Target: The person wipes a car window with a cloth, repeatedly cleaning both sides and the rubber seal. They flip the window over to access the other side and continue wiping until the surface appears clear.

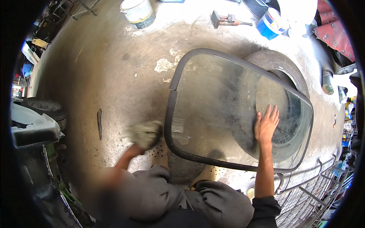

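Note:
A vehicle window glass (213, 91) with a black rubber seal (228, 164) round its edge lies over a tyre (279, 60), which shows through the pane. The seal has a small gap on its left side. My right hand (267, 123) rests flat on the glass above the tyre, fingers stretched and holding nothing. Left of the pane, close to its seal, my left hand (135, 149) is closed round a light greyish rag (145, 133). Both are smeared by motion, and the rag hides most of the fingers. Whether the rag touches the seal I cannot tell.
On the concrete floor stand a white bucket (137, 14) and a blue-white bucket (270, 24), with a hammer-like tool (230, 20) between them. A thin dark strip (99, 124) lies at left. A wire rack (304, 201) is near my right; a wheel (45, 108) is far left.

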{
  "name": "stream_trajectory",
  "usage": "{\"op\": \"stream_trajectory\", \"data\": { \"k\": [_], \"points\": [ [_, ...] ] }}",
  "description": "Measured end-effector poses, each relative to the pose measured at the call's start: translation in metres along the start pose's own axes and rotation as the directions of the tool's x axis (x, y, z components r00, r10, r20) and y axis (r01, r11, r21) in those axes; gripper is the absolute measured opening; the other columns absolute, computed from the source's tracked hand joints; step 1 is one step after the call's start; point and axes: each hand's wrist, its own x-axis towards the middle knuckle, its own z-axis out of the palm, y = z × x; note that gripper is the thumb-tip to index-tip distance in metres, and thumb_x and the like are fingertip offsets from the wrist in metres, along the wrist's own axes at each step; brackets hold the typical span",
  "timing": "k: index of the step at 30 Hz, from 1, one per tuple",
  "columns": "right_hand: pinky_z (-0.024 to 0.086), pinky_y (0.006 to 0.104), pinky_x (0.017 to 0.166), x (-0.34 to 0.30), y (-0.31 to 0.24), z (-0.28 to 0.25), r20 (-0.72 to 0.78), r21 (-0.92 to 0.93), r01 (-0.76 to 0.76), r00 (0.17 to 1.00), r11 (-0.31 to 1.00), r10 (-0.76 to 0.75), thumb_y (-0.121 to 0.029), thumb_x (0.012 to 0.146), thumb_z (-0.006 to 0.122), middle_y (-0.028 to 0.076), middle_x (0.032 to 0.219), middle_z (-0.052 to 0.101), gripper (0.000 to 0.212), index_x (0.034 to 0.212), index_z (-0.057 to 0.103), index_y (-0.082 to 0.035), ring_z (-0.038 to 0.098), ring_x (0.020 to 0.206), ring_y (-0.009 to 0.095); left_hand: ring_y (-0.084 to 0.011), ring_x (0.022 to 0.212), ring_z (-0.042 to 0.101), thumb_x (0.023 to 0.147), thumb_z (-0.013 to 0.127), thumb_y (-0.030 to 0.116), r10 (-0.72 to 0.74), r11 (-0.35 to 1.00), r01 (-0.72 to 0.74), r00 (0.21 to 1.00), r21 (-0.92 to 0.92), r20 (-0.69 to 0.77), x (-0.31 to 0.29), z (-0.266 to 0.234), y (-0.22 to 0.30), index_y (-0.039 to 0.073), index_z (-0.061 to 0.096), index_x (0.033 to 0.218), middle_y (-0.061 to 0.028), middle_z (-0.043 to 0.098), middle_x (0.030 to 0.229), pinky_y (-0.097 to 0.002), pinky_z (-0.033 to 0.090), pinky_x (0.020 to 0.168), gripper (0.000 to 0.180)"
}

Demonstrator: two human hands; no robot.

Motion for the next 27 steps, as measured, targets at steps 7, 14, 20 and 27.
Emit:
{"op": "stream_trajectory", "data": {
  "k": [7, 14, 20, 27],
  "points": [
    [0.013, 0.0556, 0.108, -0.005, -0.010, 0.020, -0.061, 0.063, -0.074, 0.995, 0.995, 0.078, -0.044, 0.093, 0.038, 0.023, 0.146, 0.021, 0.063, 0.139, 0.030, -0.002, 0.016, 0.135, 0.043, -0.0425, 0.087, 0.057, 0.078, 0.048, 0.008, -0.224, 0.948, 0.166, 0.953, -0.270, -0.203, 0.064, 0.057, 0.025, -0.002, 0.061, 0.088, -0.0225, 0.062, 0.089, -0.0404, 0.046, 0.075, 0.019],
    [0.013, 0.0554, 0.108, -0.003, -0.013, 0.011, -0.049, 0.046, -0.083, 0.995, 0.995, 0.086, -0.044, 0.092, 0.038, 0.023, 0.145, 0.022, 0.063, 0.140, 0.030, -0.003, 0.016, 0.135, 0.042, -0.0428, 0.091, 0.059, 0.082, 0.046, 0.014, -0.362, 0.932, 0.341, 0.899, -0.123, -0.248, 0.247, -0.011, 0.064, -0.010, 0.060, 0.089, -0.0322, 0.061, 0.091, -0.0468, 0.045, 0.077, 0.028],
    [0.014, 0.0551, 0.108, -0.003, -0.013, 0.012, -0.114, 0.084, -0.067, 0.991, 0.994, 0.076, -0.044, 0.090, 0.042, 0.023, 0.144, 0.024, 0.064, 0.138, 0.033, -0.003, 0.019, 0.134, 0.042, -0.0409, 0.104, 0.055, 0.089, 0.049, 0.025, -0.170, 0.976, 0.098, 0.902, -0.194, -0.398, 0.275, -0.003, 0.089, -0.005, 0.059, 0.107, -0.0270, 0.060, 0.106, -0.0401, 0.042, 0.087, 0.036],
    [0.016, 0.0556, 0.107, -0.001, -0.009, 0.013, -0.123, 0.117, -0.051, 0.990, 0.992, 0.066, -0.043, 0.087, 0.047, 0.023, 0.142, 0.027, 0.062, 0.135, 0.037, -0.004, 0.022, 0.132, 0.042, -0.0459, 0.092, 0.053, 0.082, 0.052, 0.014, -0.034, 0.978, 0.065, 0.987, 0.198, -0.160, 0.230, -0.029, 0.066, -0.007, 0.058, 0.095, -0.0312, 0.056, 0.097, -0.0421, 0.044, 0.076, 0.025]
  ]
}}
